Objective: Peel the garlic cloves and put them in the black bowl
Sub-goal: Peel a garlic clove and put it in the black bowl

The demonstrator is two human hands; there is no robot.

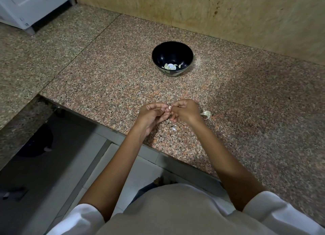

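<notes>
A black bowl [172,58] stands on the speckled granite counter [112,80], with several pale peeled garlic cloves [171,66] at its bottom. Nearer me, above the counter's front part, my left hand [153,113] and my right hand [185,111] meet fingertip to fingertip. Both pinch one small garlic clove [169,108], which shows only as a pale sliver between the fingers. Just right of my right hand lies a piece of unpeeled garlic [206,114] on the counter. A small scrap of skin [174,128] lies under my wrists.
A wooden panel wall [228,11] backs the counter. The counter's front edge [140,148] runs diagonally below my forearms, with a tiled floor beneath. A lower stone ledge [26,62] lies to the left, and a white appliance [31,4] stands at the far left corner.
</notes>
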